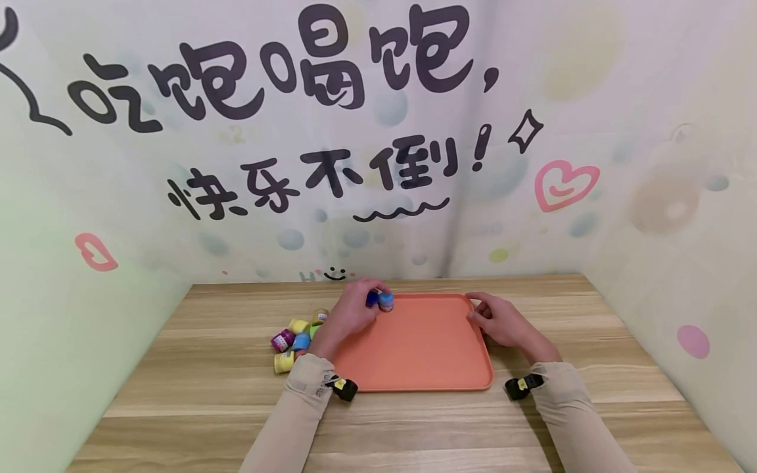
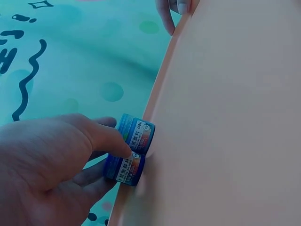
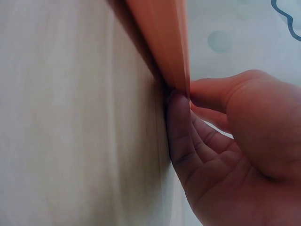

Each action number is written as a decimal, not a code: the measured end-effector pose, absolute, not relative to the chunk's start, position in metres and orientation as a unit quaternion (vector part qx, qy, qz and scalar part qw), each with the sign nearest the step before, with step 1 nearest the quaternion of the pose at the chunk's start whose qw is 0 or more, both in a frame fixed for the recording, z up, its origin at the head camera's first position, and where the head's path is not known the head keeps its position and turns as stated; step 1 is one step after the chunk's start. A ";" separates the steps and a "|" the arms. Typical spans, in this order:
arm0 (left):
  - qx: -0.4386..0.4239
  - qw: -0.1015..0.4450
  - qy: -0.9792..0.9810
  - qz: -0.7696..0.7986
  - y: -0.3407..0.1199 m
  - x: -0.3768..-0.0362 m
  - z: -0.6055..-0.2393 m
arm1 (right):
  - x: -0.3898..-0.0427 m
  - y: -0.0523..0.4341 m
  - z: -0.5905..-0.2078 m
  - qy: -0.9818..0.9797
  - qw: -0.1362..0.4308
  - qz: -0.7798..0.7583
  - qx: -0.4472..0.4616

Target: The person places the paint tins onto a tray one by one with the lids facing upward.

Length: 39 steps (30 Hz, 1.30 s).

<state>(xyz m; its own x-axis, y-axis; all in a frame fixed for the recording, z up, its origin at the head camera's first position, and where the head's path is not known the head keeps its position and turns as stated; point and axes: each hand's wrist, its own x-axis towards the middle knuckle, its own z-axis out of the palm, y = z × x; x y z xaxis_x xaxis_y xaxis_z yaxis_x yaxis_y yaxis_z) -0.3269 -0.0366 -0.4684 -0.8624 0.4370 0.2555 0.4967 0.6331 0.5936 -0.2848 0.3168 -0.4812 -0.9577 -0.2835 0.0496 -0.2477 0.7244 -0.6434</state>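
My left hand is over the far left corner of an orange tray. Between its thumb and fingers it pinches a dark blue paint jar, lying on its side with the label showing. A light blue paint jar lies right alongside, at the tray's far rim. On the other side, my right hand grips the tray's right rim near the far corner. Seen from the right wrist, the right thumb and fingers are on either side of the rim.
Left of the tray, partly behind my left forearm, several paint jars lie in a cluster, among them a purple jar, a yellow jar and a blue jar. A printed wall cloth rises behind the wooden table.
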 end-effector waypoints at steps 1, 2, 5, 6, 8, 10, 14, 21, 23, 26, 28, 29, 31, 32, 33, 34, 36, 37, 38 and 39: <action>-0.260 0.045 -0.902 -0.341 -0.037 -0.327 -0.469 | -0.285 0.317 -0.481 0.928 0.026 -0.342 -0.143; -0.262 0.047 -0.902 -0.340 -0.037 -0.327 -0.469 | -0.284 0.317 -0.481 0.929 0.026 -0.341 -0.143; -0.258 0.045 -0.901 -0.345 -0.037 -0.327 -0.469 | -0.284 0.316 -0.480 0.929 0.027 -0.340 -0.141; -0.256 0.043 -0.901 -0.349 -0.038 -0.326 -0.469 | -0.284 0.316 -0.480 0.929 0.028 -0.340 -0.140; -0.248 0.038 -0.900 -0.356 -0.039 -0.325 -0.467 | -0.284 0.316 -0.480 0.929 0.029 -0.341 -0.140; -0.238 0.034 -0.902 -0.360 -0.040 -0.323 -0.465 | -0.284 0.316 -0.480 0.929 0.030 -0.341 -0.141; -0.225 0.039 -0.905 -0.360 -0.044 -0.321 -0.461 | -0.284 0.316 -0.480 0.929 0.029 -0.340 -0.143; -0.223 0.042 -0.894 -0.386 -0.054 -0.317 -0.455 | -0.285 0.316 -0.482 0.929 0.025 -0.338 -0.148; -0.218 0.046 -0.896 -0.385 -0.057 -0.315 -0.453 | -0.285 0.316 -0.482 0.929 0.024 -0.338 -0.149; -0.210 0.056 -0.901 -0.377 -0.063 -0.313 -0.449 | -0.284 0.316 -0.482 0.930 0.022 -0.336 -0.150; -0.205 0.059 -0.903 -0.374 -0.066 -0.312 -0.447 | -0.284 0.315 -0.482 0.930 0.022 -0.335 -0.150; -0.203 0.061 -0.904 -0.371 -0.068 -0.311 -0.446 | -0.284 0.315 -0.482 0.930 0.021 -0.335 -0.150; -0.198 0.065 -0.906 -0.368 -0.072 -0.310 -0.445 | -0.284 0.315 -0.482 0.930 0.020 -0.334 -0.149; -0.195 0.065 -0.907 -0.367 -0.074 -0.310 -0.444 | -0.284 0.315 -0.482 0.930 0.020 -0.335 -0.149; -0.192 0.067 -0.907 -0.368 -0.076 -0.309 -0.445 | -0.283 0.315 -0.482 0.930 0.020 -0.335 -0.148; -0.189 0.068 -0.908 -0.369 -0.078 -0.309 -0.445 | -0.283 0.315 -0.482 0.930 0.020 -0.335 -0.148; -0.187 0.074 -0.908 -0.369 -0.082 -0.309 -0.446 | -0.283 0.315 -0.482 0.930 0.021 -0.337 -0.147; -0.186 0.075 -0.907 -0.370 -0.083 -0.309 -0.447 | -0.283 0.316 -0.482 0.930 0.021 -0.337 -0.147; -0.184 0.078 -0.908 -0.369 -0.085 -0.309 -0.447 | -0.283 0.316 -0.482 0.930 0.022 -0.336 -0.146; -0.184 0.079 -0.908 -0.368 -0.087 -0.309 -0.447 | -0.283 0.316 -0.482 0.930 0.023 -0.336 -0.146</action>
